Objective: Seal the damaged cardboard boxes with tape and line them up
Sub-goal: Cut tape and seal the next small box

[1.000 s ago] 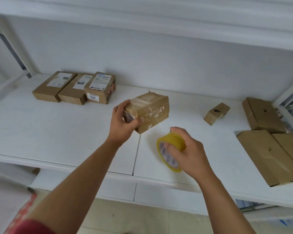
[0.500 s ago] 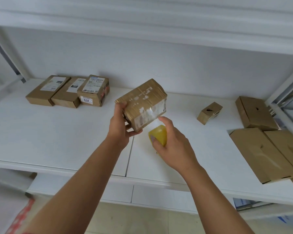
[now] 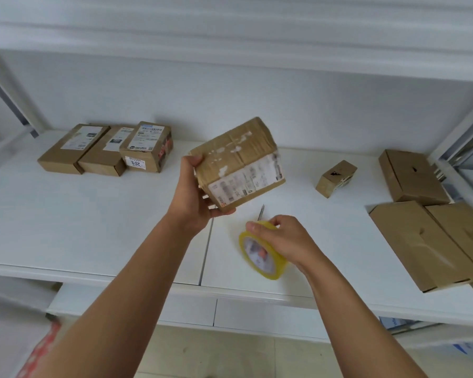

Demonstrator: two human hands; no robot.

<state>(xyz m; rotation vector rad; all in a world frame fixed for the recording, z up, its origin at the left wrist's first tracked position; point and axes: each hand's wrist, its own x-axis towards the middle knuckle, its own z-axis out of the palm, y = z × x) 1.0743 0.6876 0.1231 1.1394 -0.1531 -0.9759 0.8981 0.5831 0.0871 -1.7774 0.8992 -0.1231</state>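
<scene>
Both hands are busy. Left hand [image 3: 194, 195] is curled around the lower-left end of the cardboard box [image 3: 238, 165], thumb on the top corner and fingers under the base, and holds it tilted, clear above the shelf [image 3: 93, 227]. Right hand [image 3: 281, 238], below and to the right of that box, grips the yellow tape roll [image 3: 260, 255] with fingers wrapped over its rim; I see a thin strip rising from the roll toward the box, probably the free end.

As I judge it, the step is laying tape over a damaged seam. I would turn the box so the seam faces the roll, press the free end down first, then pull the roll along under steady tension to avoid wrinkles.

Far left of my left hand, three labelled boxes [image 3: 107, 148] sit side by side. Right of my right hand lie several plain boxes [image 3: 421, 241] and a small box [image 3: 336, 178].
</scene>
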